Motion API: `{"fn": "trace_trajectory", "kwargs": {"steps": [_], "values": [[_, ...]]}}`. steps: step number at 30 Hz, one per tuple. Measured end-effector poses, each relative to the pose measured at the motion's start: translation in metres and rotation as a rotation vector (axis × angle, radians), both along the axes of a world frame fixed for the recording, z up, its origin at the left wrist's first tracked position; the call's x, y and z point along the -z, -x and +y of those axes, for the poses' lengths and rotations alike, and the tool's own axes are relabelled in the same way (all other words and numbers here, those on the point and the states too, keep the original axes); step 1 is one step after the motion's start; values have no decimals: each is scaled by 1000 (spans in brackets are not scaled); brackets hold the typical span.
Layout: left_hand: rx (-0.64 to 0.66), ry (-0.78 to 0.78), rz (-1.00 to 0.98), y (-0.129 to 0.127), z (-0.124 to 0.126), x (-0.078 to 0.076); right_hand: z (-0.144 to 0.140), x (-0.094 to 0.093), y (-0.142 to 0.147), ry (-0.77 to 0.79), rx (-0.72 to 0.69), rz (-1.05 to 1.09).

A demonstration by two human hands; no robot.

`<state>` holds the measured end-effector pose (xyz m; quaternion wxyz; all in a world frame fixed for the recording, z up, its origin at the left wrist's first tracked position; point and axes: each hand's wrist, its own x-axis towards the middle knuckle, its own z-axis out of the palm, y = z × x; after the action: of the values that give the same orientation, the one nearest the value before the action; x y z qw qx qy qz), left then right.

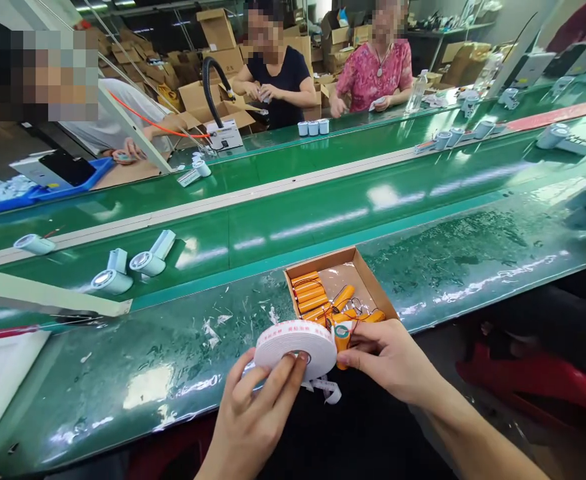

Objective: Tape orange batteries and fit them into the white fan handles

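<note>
The left hand is gripping a roll of white foam tape just in front of the cardboard box. The right hand is pinching an orange battery cell against the roll, seemingly so tape sticks; more cells are lying in the box on the bench.

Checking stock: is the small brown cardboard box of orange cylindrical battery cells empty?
No, the small brown cardboard box holds several orange cylindrical battery cells stacked along its left side.
</note>
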<state>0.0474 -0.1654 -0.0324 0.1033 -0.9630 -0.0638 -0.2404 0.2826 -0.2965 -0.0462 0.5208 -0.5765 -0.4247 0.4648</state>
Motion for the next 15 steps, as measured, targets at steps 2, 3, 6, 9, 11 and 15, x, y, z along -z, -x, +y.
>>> {"fn": "trace_trajectory", "kwargs": {"steps": [2, 3, 6, 9, 11, 15], "values": [[-17, 6, -15, -4, -2, 1, 1, 7, 3, -63, 92, 238], [-30, 5, -31, -4, -4, 4, 2, 10, 6, -95, 151, 331], [-104, -17, -122, -2, -13, 22, 10, 15, 27, -191, 365, 588], [-272, 16, -230, 0, -34, 45, 20, 14, 52, -230, 567, 768], [-352, 87, -269, -3, -49, 56, 18, 13, 56, -147, 584, 779], [-302, 213, -361, 0, -37, 58, -5, 23, 3, -7, 510, 553]]}}
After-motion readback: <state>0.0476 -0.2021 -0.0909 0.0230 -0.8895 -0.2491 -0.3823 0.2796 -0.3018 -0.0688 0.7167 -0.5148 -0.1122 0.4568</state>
